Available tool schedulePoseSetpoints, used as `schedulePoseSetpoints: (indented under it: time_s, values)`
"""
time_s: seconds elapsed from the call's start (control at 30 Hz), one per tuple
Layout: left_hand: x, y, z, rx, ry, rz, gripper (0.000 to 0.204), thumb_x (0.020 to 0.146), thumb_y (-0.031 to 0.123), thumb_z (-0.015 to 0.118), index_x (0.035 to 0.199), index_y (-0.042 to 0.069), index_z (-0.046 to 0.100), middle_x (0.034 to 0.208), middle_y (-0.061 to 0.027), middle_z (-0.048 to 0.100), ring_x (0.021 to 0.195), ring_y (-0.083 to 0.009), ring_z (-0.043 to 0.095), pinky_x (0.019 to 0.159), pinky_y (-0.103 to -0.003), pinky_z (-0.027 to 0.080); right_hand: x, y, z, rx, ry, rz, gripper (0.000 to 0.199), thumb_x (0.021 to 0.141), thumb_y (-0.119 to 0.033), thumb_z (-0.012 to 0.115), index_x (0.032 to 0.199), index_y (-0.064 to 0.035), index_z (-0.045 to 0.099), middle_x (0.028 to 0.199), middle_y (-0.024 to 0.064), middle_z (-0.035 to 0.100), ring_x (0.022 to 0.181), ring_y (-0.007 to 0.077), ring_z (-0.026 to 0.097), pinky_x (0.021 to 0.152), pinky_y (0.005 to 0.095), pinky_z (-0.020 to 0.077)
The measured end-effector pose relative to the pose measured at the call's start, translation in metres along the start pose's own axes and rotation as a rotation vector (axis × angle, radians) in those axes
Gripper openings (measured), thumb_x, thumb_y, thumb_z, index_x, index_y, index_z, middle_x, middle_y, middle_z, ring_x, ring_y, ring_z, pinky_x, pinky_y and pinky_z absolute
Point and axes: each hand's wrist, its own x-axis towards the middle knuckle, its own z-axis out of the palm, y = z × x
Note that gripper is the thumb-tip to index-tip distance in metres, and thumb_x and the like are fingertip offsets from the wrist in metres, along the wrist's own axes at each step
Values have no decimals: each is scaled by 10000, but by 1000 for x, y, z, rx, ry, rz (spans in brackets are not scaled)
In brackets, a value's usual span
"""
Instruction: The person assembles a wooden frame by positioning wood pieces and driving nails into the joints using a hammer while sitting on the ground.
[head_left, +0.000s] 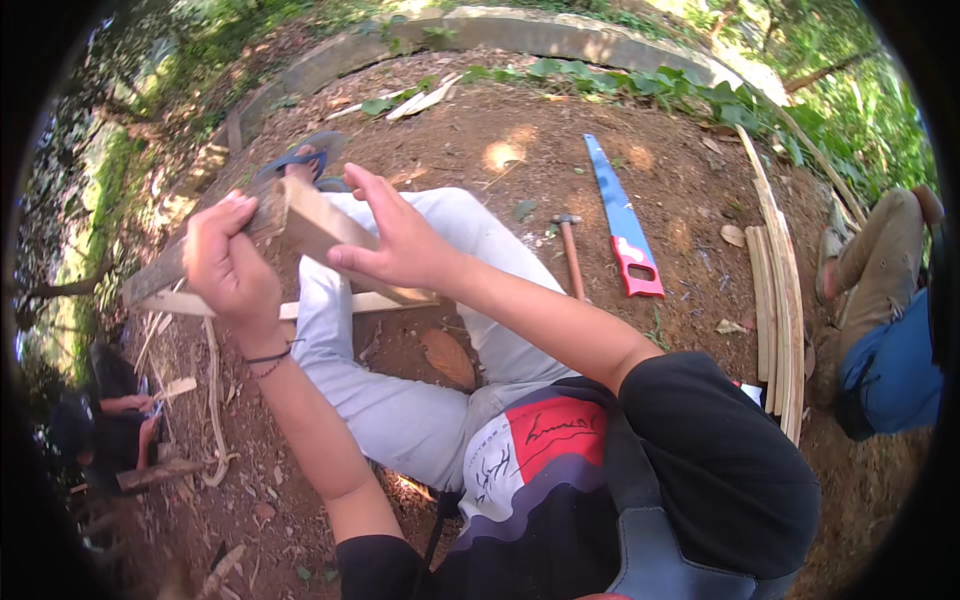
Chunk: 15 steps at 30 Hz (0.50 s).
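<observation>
A wooden frame (330,228) made of joined pieces stands in front of me, between and over my legs. Its pale block slopes down to the right, a weathered grey board (158,278) runs off to the left, and a thin pale strip (375,301) crosses below. My left hand (232,262) is curled closed against the weathered board near the upper joint; part of its grip is hidden. Beside the pale block, my right hand (402,238) has its fingers apart, the thumb lying close to the wood; whether it touches I cannot tell.
On the dirt to the right lie a hammer (570,250) and a hand saw (622,215) with a red handle. Long wooden strips (778,290) lie farther right, near a seated person (885,290). Another person (110,420) sits at left. A low concrete edging (520,35) curves behind.
</observation>
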Motion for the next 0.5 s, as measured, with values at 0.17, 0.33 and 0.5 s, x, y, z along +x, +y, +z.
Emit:
schedulePoseSetpoints:
  time_s: [0.17, 0.33, 0.5]
  values:
    - [4, 6, -14, -115, 9, -32, 244, 724, -119, 487, 832, 0, 670, 832, -141, 653, 854, -271, 649, 792, -345, 512, 7, -29, 42, 215, -65, 238, 482, 839, -169, 689, 1210, 17, 444, 1026, 196, 601, 959, 326, 612, 838, 402, 477]
    - [-2, 6, -28, -109, -5, -70, 248, 731, -97, 485, 825, 8, 690, 851, -131, 664, 840, -253, 657, 778, -332, 519, -14, -44, 44, 145, -137, 180, 467, 881, -165, 666, 1236, 2, 412, 1103, 149, 559, 1024, 231, 570, 869, 351, 460]
    - [-10, 3, -15, -120, 131, -19, 159, 680, -30, 550, 751, 68, 653, 742, -67, 617, 730, -265, 594, 676, -355, 486, -17, -44, 43, 273, -120, 252, 440, 879, -176, 674, 1199, 6, 433, 1077, 145, 566, 983, 242, 579, 847, 366, 469]
